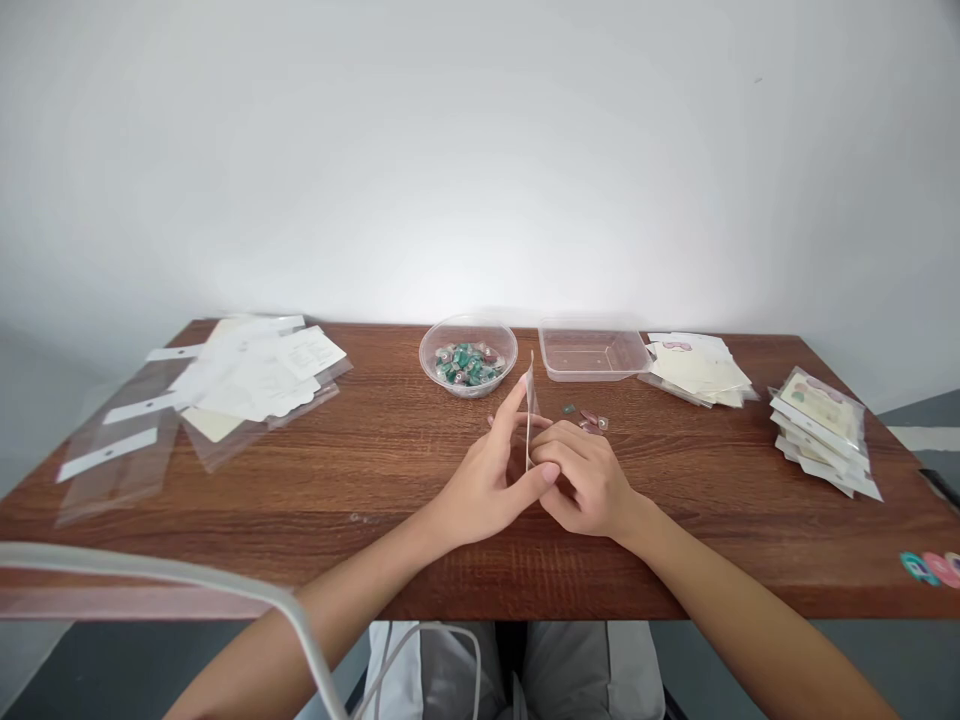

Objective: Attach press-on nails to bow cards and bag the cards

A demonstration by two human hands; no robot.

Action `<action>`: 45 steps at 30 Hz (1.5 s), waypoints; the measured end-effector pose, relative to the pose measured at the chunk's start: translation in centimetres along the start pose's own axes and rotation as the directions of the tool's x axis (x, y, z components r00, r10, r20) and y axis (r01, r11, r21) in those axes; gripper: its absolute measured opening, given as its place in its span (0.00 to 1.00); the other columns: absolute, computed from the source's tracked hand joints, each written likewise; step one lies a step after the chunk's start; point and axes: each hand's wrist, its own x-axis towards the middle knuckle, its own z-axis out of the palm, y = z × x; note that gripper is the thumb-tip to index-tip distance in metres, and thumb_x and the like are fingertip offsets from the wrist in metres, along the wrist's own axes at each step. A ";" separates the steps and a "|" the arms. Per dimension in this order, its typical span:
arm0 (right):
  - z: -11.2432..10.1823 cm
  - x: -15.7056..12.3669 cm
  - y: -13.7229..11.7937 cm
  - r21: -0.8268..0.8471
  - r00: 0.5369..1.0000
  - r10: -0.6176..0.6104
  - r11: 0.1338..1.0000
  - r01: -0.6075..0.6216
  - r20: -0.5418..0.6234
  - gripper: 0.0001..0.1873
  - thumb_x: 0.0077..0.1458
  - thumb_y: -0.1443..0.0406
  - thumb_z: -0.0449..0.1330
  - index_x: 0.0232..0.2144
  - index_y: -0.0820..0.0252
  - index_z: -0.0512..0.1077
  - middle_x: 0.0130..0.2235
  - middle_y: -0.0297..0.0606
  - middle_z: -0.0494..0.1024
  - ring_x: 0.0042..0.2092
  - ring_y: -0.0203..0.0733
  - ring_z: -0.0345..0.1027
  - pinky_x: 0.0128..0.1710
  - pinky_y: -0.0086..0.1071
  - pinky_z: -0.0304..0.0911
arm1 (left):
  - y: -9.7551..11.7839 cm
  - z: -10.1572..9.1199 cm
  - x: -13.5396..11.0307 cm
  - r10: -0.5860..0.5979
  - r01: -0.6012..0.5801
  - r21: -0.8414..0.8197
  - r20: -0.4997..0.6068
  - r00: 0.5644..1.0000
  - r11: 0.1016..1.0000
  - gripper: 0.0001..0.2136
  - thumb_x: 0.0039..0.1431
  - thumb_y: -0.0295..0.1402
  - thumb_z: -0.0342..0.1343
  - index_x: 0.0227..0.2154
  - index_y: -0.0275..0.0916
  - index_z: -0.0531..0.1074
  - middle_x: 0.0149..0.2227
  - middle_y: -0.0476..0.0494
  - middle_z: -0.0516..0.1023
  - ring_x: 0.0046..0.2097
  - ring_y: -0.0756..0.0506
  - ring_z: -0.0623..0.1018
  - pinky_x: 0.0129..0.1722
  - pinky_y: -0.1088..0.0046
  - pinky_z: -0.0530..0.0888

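A thin pale card (529,425) stands upright near the middle of the table, seen almost edge-on. My left hand (484,485) grips it, fingers behind and thumb across its near lower edge. My right hand (589,475) is closed against the card's right side, its fingers curled; whatever is pinched there is hidden. Just beyond the right hand lie a small green piece (569,409) and several small pink and clear pieces (590,418). Behind the card, a round clear bowl (469,391) holds many small green, pink and clear pieces (470,364).
A rectangular clear plastic tub (592,375) stands by the wall. Cards and clear sleeves (247,370) are spread at the left. Two stacks of bagged cards (697,365) and packed cards (821,420) sit at the right. A white cable (225,580) crosses the lower left.
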 end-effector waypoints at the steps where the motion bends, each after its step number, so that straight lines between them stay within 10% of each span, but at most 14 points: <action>1: 0.0 0.1 -0.1 0.014 1.000 -0.006 1.000 0.006 0.001 0.07 0.61 0.72 0.54 0.36 0.54 0.67 0.32 0.36 0.76 0.34 0.43 0.71 0.36 0.37 0.71 | 0.1 0.0 -0.1 0.006 -0.006 0.006 0.017 1.000 1.000 0.38 0.69 0.43 0.55 0.73 0.40 0.43 0.64 0.30 0.70 0.59 0.34 0.75 0.64 0.49 0.66; 9: 0.1 -0.3 -0.1 0.067 0.998 0.022 0.997 -0.026 0.061 0.09 0.57 0.74 0.54 0.33 0.54 0.66 0.29 0.35 0.74 0.31 0.42 0.68 0.37 0.39 0.72 | 0.5 -0.1 -0.5 0.018 -0.013 -0.042 0.125 0.992 0.999 0.21 0.74 0.45 0.45 0.61 0.38 0.60 0.67 0.32 0.67 0.69 0.31 0.66 0.69 0.48 0.59; 23: -0.2 -0.5 0.2 0.068 0.998 0.060 0.996 -0.060 0.010 0.09 0.61 0.72 0.53 0.31 0.54 0.63 0.28 0.34 0.72 0.29 0.40 0.63 0.29 0.35 0.61 | 0.6 -0.1 -0.7 -0.056 0.061 -0.089 0.062 0.997 0.994 0.37 0.71 0.46 0.50 0.74 0.39 0.39 0.71 0.27 0.56 0.74 0.32 0.55 0.72 0.46 0.51; 45: -0.3 -0.5 -0.1 -0.012 0.996 0.036 0.999 -0.036 0.078 0.12 0.62 0.71 0.52 0.27 0.53 0.58 0.24 0.31 0.66 0.26 0.39 0.57 0.26 0.34 0.54 | 0.2 0.3 -0.8 0.047 -0.050 0.073 0.042 0.998 0.996 0.30 0.74 0.42 0.45 0.72 0.39 0.46 0.72 0.28 0.59 0.70 0.31 0.64 0.67 0.49 0.61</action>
